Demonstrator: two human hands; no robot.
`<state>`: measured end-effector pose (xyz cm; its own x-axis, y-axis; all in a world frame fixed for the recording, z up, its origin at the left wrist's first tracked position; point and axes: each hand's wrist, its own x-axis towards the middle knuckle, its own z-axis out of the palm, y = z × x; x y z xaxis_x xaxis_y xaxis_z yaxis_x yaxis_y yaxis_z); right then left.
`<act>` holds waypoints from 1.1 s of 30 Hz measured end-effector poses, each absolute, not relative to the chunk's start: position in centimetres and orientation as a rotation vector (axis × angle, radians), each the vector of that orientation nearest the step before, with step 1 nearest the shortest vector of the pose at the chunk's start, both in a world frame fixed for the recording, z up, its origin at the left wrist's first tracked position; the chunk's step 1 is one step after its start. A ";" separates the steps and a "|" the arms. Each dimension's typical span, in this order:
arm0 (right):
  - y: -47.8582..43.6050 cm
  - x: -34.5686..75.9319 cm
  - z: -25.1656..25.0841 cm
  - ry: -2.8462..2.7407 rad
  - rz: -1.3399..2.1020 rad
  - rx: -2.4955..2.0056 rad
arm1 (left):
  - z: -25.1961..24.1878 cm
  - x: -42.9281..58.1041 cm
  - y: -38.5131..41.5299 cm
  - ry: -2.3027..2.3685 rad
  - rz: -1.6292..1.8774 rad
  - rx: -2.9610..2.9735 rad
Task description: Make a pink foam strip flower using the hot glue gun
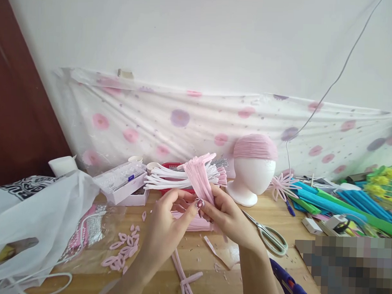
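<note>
A fanned bundle of pink pipe cleaners (199, 177) stands upright over the table, its lower end pinched in both hands. My left hand (174, 219) is closed on it from the left, thumb against the bundle. My right hand (227, 214) grips the same lower end from the right, its thumb meeting the left one. Below and behind the hands lie more pink pipe cleaners (196, 224), partly hidden. Crossed pink stems (186, 281) lie between my forearms. Small pink loops (124, 247) are scattered left of my left hand.
A white foam head (253, 177) with a pink-wrapped top stands behind. White pipe cleaners (165, 178) lie by a red basket (171, 165). Scissors (274, 240) and a blue glue gun (289, 283) are at right, a white plastic bag (68, 207) at left.
</note>
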<state>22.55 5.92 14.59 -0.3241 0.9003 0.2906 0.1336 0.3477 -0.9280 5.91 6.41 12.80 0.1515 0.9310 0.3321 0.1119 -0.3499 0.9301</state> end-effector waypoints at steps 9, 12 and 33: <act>5.9 22.3 14.7 -1.748 0.972 -1.067 | 13.5 5.1 6.7 0.894 1.287 1.732; 6.1 22.2 14.6 -1.754 1.005 -1.040 | 13.5 4.7 6.9 0.867 1.254 1.649; 6.7 21.6 13.6 -1.756 1.254 -0.779 | 12.4 5.1 8.2 0.857 1.320 1.442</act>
<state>21.63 6.72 13.61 -0.4704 0.8416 0.2654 0.0217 0.3117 -0.9499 5.10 8.17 12.41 0.1659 0.9388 0.3019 -0.1071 -0.2871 0.9519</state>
